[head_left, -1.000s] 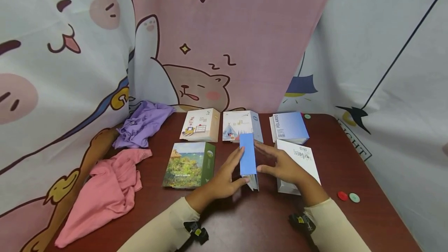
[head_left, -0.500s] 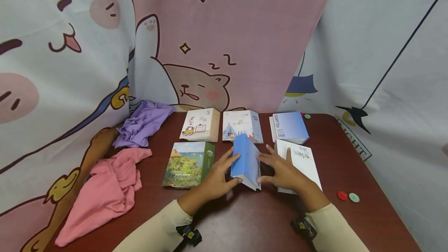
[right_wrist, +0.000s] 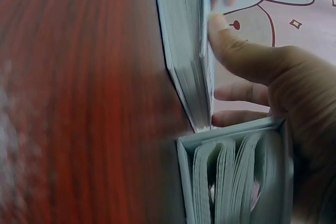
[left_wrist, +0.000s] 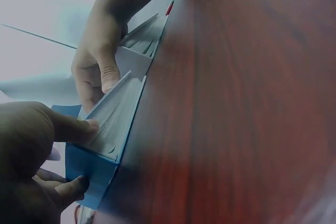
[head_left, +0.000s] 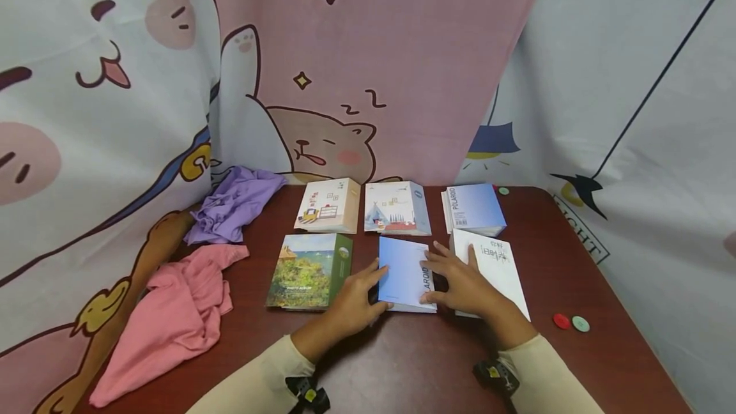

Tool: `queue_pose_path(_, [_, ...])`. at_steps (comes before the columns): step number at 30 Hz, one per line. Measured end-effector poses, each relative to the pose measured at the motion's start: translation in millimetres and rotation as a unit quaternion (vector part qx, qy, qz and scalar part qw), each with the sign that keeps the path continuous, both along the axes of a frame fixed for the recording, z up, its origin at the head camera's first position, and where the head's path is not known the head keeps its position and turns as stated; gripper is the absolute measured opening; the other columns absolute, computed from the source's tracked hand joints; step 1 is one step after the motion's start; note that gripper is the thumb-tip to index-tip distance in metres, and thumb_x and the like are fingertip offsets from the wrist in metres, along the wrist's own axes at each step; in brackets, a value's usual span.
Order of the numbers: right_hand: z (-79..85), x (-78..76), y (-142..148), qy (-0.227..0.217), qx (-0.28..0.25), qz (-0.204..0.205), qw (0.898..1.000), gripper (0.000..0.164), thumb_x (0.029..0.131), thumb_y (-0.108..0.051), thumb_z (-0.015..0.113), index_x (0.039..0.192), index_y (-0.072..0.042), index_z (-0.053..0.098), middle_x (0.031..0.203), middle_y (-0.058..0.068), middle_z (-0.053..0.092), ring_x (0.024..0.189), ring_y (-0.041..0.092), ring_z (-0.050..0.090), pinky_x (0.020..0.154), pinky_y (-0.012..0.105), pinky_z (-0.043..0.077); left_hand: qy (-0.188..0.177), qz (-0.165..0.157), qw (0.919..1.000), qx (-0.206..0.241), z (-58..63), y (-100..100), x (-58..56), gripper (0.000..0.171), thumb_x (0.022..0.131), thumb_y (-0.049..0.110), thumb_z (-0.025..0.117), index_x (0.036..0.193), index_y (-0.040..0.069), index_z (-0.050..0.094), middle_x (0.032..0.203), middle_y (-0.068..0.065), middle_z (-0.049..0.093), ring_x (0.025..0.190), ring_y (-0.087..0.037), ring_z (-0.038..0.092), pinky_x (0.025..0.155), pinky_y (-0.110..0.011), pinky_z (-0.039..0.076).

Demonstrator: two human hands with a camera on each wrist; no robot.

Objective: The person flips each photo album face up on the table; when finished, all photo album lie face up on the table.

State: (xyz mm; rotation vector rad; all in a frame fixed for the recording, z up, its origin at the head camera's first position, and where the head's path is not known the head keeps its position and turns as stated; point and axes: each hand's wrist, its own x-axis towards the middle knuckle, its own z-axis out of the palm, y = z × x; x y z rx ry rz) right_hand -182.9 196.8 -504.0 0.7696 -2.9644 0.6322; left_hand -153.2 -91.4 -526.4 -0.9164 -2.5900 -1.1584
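A blue photo album marked with "POLAROID" lettering lies flat on the dark red table in the head view. At its left side my left hand pinches the near corner; the left wrist view has that thumb against the page edges and fingers at the blue spine. My right hand touches the cover's right edge with its thumb and relaxed fingertips. In the right wrist view the right thumb presses against the cover. Just right of it lies a white album, partly covered by the right hand and wrist.
Left of the hands lies a green photo album. Behind stand a cream album, a tent-print album and another blue album. Pink cloth and purple cloth lie left; red and green buttons lie right.
The blue album has tipped over from standing spine-up to lying flat, its cover now facing up. My left hand has shifted slightly left and down with it; the right hand stays at its right edge.
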Motion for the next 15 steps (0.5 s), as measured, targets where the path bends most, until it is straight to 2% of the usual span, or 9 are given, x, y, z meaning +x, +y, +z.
queue_pose_path(2, [-0.3,0.2,-1,0.005,0.010,-0.002,1.000,0.079,0.082,-0.052,0.093,0.147,-0.012,0.071,0.160,0.016,0.061,0.162,0.044,0.039,0.122,0.089,0.000,0.002,0.002,1.0000,-0.009,-2.2,0,-0.2,0.070,0.095,0.020,0.086,0.153,-0.007,0.058,0.163,-0.037,0.048,0.148,-0.050,0.055,0.116,-0.055,0.054])
queue_pose_path(3, [-0.3,0.2,-1,0.005,0.014,-0.002,1.000,0.080,0.082,-0.052,0.093,0.147,-0.013,0.071,0.161,0.016,0.061,0.162,0.044,0.039,0.122,0.089,0.000,-0.010,0.006,0.9999,-0.011,2.6,1,1.8,0.070,0.094,0.020,0.087,0.152,-0.009,0.058,0.165,-0.037,0.045,0.148,-0.052,0.053,0.115,-0.059,0.053])
queue_pose_path(6, [0.2,0.8,-1,0.006,0.024,-0.003,1.000,0.080,0.082,-0.054,0.092,0.148,-0.015,0.070,0.162,0.015,0.060,0.161,0.044,0.042,0.123,0.089,0.002,-0.030,0.021,0.9991,-0.023,4.1,4,3.1,0.069,0.096,0.024,0.086,0.151,-0.008,0.060,0.171,-0.029,0.041,0.153,-0.047,0.050,0.118,-0.058,0.051])
queue_pose_path(7, [0.3,0.9,-2,0.007,0.026,-0.004,1.000,0.080,0.082,-0.054,0.092,0.148,-0.015,0.070,0.162,0.015,0.060,0.160,0.044,0.042,0.123,0.089,0.002,-0.043,0.026,0.9984,-0.026,9.6,5,6.2,0.069,0.095,0.025,0.087,0.149,-0.009,0.061,0.171,-0.029,0.041,0.153,-0.048,0.049,0.117,-0.061,0.050])
queue_pose_path(8, [0.4,1.1,-2,0.007,0.027,-0.004,1.000,0.079,0.082,-0.054,0.091,0.148,-0.015,0.070,0.162,0.015,0.060,0.160,0.044,0.043,0.123,0.089,0.002,-0.046,0.030,0.9980,-0.030,10.2,5,6.6,0.068,0.095,0.026,0.086,0.149,-0.008,0.062,0.172,-0.027,0.041,0.153,-0.047,0.049,0.118,-0.061,0.050])
queue_pose_path(13, [0.3,1.1,-2,0.011,0.030,-0.007,0.999,0.078,0.083,-0.054,0.091,0.148,-0.016,0.071,0.161,0.015,0.061,0.158,0.044,0.045,0.122,0.089,0.003,-0.030,0.035,0.9984,-0.033,9.2,6,6.3,0.064,0.098,0.030,0.083,0.146,-0.008,0.064,0.168,-0.026,0.047,0.149,-0.046,0.054,0.116,-0.061,0.052])
queue_pose_path(15, [0.5,1.1,-2,0.012,0.031,-0.007,0.999,0.078,0.083,-0.055,0.091,0.148,-0.016,0.071,0.161,0.014,0.061,0.158,0.045,0.045,0.122,0.089,0.004,-0.010,0.033,0.9991,-0.027,2.0,5,3.1,0.063,0.100,0.033,0.081,0.146,-0.008,0.065,0.166,-0.025,0.048,0.147,-0.045,0.057,0.114,-0.059,0.054])
